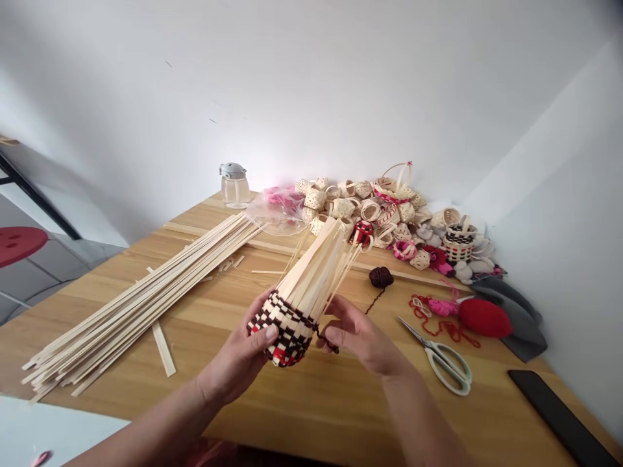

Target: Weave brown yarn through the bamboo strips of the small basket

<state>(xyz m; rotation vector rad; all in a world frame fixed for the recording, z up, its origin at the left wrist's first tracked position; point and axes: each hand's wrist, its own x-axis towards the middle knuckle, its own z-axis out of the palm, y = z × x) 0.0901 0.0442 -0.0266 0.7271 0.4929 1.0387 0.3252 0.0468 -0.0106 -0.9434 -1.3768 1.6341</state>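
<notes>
A partly woven basket (287,331) in dark brown, cream and red tilts above the table, its long upright strips (314,269) fanning away from me. My left hand (250,344) is wrapped round its left side, thumb pressed on the weave. At the basket's right rim, my right hand (353,331) pinches dark brown yarn (328,340) between thumb and fingers. From a dark yarn ball (381,277) on the table, a strand runs toward my right hand. The fingers behind the basket are hidden.
Bundled wooden strips (146,305) lie at left. Scissors (442,363) and a red yarn ball (485,316) rest at right. Small woven baskets (343,207) are heaped at the back, beside a plastic bag (277,211) and a glass jar (235,188).
</notes>
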